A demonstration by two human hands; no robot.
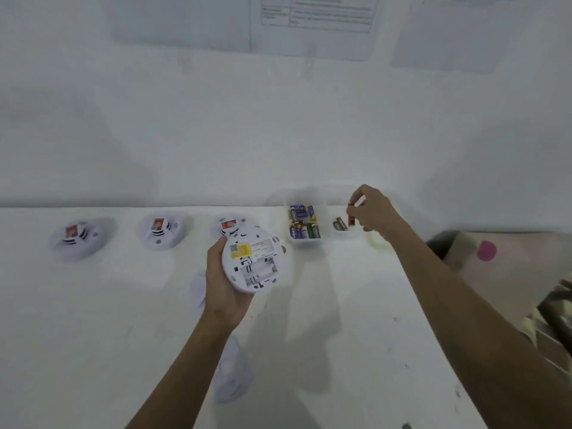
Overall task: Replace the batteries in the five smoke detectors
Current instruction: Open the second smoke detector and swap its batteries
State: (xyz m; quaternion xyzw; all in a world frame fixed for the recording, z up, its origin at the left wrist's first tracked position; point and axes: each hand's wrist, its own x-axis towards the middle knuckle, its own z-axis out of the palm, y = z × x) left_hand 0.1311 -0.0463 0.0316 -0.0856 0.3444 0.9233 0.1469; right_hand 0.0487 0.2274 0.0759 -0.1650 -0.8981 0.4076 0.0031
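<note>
**Emptied smoke detector in your left hand, one battery at the small tub.**

Your left hand [223, 283] grips the smoke detector [253, 261] underside up above the worktop [340, 335], its battery bay empty. Your right hand [376, 213] pinches a red battery [350, 216] in its fingers just over the small tub [356, 236], which holds two more, possibly spent cells, though blur hides it. Keep the bay facing you, draw cells from the fuller tub [305, 244], and match polarity marks before pressing each home. Three more detectors [161, 230] stand along the white worktop's back edge, below a pale wall [216, 134] with posted papers [315, 13].
</note>
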